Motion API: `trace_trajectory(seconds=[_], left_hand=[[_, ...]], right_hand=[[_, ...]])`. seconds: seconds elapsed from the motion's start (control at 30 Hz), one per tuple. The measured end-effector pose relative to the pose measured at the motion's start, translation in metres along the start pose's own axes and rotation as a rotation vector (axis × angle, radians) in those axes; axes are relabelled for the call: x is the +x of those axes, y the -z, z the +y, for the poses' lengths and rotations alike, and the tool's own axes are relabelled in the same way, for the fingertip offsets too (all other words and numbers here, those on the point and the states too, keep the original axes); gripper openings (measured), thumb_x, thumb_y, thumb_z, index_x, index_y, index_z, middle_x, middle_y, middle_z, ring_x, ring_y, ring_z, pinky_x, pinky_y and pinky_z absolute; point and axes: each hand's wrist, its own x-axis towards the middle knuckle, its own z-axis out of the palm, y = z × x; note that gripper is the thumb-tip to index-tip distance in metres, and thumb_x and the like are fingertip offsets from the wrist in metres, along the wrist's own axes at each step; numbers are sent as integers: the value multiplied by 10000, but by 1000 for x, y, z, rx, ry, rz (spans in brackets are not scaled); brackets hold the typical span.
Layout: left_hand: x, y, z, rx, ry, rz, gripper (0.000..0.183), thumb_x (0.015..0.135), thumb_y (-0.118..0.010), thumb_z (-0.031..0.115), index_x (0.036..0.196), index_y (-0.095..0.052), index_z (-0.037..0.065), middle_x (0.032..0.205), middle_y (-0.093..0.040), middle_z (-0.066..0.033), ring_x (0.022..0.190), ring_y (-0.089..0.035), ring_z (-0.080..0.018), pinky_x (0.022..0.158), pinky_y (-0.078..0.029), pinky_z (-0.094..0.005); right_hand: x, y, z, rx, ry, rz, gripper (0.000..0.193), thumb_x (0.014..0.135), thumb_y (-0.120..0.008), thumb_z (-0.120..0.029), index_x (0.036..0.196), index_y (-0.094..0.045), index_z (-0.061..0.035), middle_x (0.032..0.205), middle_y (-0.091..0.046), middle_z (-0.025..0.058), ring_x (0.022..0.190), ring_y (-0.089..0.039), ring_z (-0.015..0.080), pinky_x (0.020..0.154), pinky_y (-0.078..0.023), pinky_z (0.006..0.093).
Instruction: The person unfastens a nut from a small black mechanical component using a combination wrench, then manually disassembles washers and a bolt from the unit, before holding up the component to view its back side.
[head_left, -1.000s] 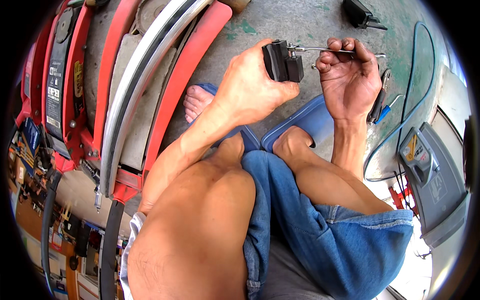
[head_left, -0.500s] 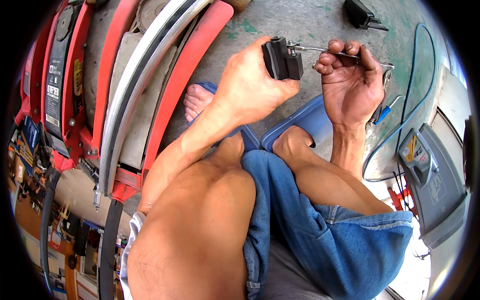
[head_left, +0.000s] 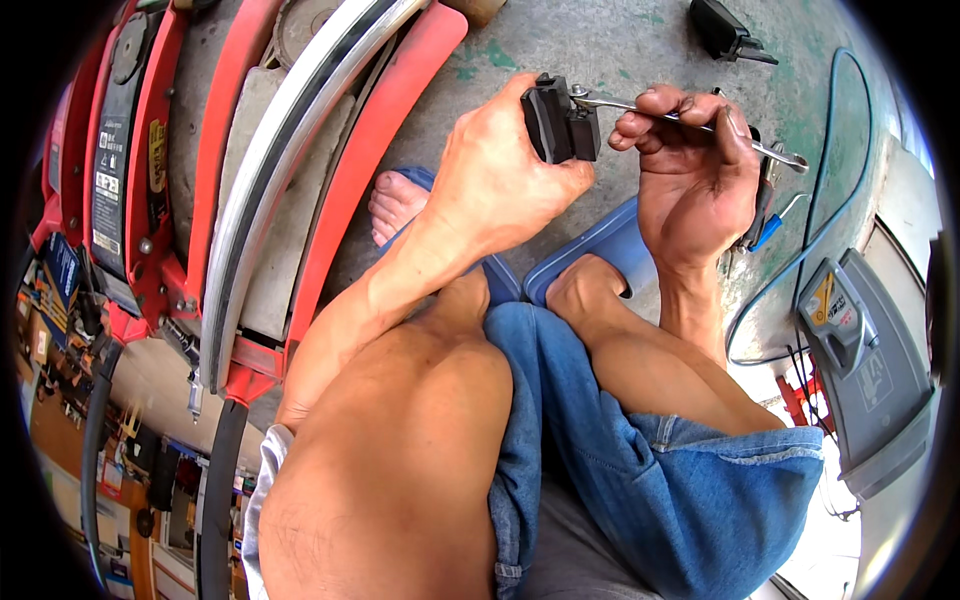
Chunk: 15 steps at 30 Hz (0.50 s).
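Observation:
My left hand (head_left: pixel 500 170) grips a small black block-shaped part (head_left: pixel 560 120) and holds it up over the concrete floor. My right hand (head_left: pixel 695 165) is closed around a slim silver wrench (head_left: pixel 690 122), whose left end sits against the top of the black part. The wrench's other end sticks out to the right past my fingers. Both hands are above my knees and my feet in blue sandals (head_left: pixel 600 245).
A red motorcycle body with a chrome-edged fender (head_left: pixel 290 170) lies along the left. A black part (head_left: pixel 725 30) rests on the floor at top right. Pliers with blue handles (head_left: pixel 770 215), a blue cable (head_left: pixel 830 190) and a grey plastic container (head_left: pixel 865 360) sit at the right.
Both hands have stayed together on the black part; my right hand and the wrench have shifted slightly, the wrench handle tilting a little.

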Motion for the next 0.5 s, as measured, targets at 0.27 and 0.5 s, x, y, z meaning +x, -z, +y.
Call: trace_trajectory(seconds=[0.27,0.5], left_hand=[[6,7,-15,77,-198,9,637,694,-788,197,1209,-545,-87,1014,-670,-297,982,-663,-461,820,-534,-484],[5,2,-4,73,-34,30,575,695,-781,175,1170,-572,-71,948,-697,-267,930,-695,-414,815,-539,-461]], right_hand=[[-17,-41,7,-1442,872,-547,218,736,-733,-151,889,-640,-27,950,-662,107,766,-643,256,674,-553,340],[-18,-31,-2,-1047,849,-373,159,823,-682,-125,901,-632,4,869,-688,174,758,-670,271,682,-578,374]])
